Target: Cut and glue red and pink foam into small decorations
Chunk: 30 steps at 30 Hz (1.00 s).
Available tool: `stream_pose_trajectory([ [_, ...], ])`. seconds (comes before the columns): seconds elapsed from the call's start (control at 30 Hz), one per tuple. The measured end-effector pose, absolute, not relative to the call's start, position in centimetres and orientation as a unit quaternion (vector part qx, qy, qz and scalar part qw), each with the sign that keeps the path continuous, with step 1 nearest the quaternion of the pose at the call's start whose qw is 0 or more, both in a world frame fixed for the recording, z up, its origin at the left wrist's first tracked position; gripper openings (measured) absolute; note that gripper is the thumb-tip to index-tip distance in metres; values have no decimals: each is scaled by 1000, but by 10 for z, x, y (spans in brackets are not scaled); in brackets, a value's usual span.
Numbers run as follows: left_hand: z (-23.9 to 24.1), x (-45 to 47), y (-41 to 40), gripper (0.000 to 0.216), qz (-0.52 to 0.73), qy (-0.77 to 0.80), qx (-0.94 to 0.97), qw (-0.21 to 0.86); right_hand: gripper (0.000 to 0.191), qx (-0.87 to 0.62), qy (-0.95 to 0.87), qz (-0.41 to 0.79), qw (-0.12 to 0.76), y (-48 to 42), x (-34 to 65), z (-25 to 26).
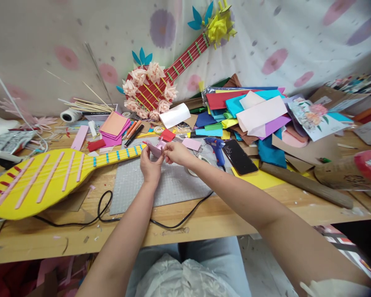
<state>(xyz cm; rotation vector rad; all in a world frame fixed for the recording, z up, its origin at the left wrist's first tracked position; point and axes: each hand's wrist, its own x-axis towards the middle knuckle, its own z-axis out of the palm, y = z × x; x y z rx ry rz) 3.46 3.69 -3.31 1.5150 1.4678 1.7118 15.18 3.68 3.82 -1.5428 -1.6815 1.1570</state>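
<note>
My left hand (pixel 151 167) pinches a small pinkish-purple piece of sheet material (pixel 154 150) above the grey cutting mat (pixel 130 187). At the piece's right edge my right hand (pixel 177 154) is closed, fingertips pressed together; a thin dark bit shows between the two hands, too small to name. The neck of a yellow cardboard guitar (pixel 46 173), with pink strips and blue frets, ends just left of my left hand. Behind my right hand lies a flat pink piece (pixel 191 144). A blue glue gun (pixel 216 149) and a roll of tape (pixel 193 172) are farther right.
A black phone (pixel 239 157) lies beside a heap of coloured sheets (pixel 259 111). A red flowered guitar (pixel 151 88) leans against the curtain at the back. A black cable (pixel 176 226) crosses the front of the table. A wooden stick (pixel 306 185) lies at right.
</note>
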Motion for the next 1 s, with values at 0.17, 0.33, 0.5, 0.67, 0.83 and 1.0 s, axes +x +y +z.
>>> stream_pose_trajectory([
  [0.17,-37,35,40,53,625,526,532,223,20,-558,-591,506,289,37,149,45],
  [0.33,-41,33,45,57,637,519,497,278,19,-511,-547,601,280,34,162,58],
  [0.5,-39,34,47,60,646,496,497,299,28,-519,-495,626,307,28,183,57],
  [0.67,-35,39,41,60,649,430,553,298,23,-455,-470,685,321,21,190,41],
  [0.83,-36,39,39,61,638,408,576,309,13,-394,-455,733,318,19,185,16],
  [1.0,-43,40,46,75,632,400,564,350,7,-428,-431,664,436,19,178,2],
])
